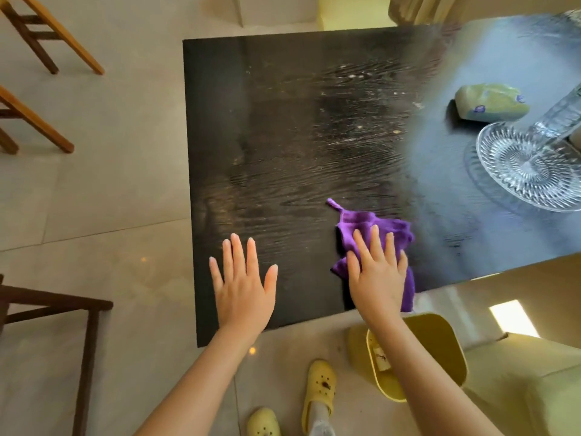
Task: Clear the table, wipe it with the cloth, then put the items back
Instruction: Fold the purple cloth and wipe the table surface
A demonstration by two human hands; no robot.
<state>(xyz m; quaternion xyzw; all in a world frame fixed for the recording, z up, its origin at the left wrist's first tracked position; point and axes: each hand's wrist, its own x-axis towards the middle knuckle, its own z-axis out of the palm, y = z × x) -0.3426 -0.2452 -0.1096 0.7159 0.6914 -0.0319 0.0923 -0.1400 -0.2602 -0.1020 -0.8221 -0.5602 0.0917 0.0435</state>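
A dark wooden table [283, 127] fills the middle of the head view, its top streaked with pale smears. My right hand [379, 272] presses flat on a crumpled purple cloth [371, 225] near the table's front edge. My left hand [243, 281] lies flat on the bare tabletop to the left of the cloth, fingers spread, holding nothing. At the right end of the table stand a cut-glass footed dish [531, 165] and a green packet [490, 102].
A yellow bin [440, 350] stands on the floor below the table's front edge, beside my yellow clogs [319, 394]. Wooden chair legs [37, 121] are at the left, a dark frame [88, 341] at lower left, and a pale sofa [534, 388] at lower right.
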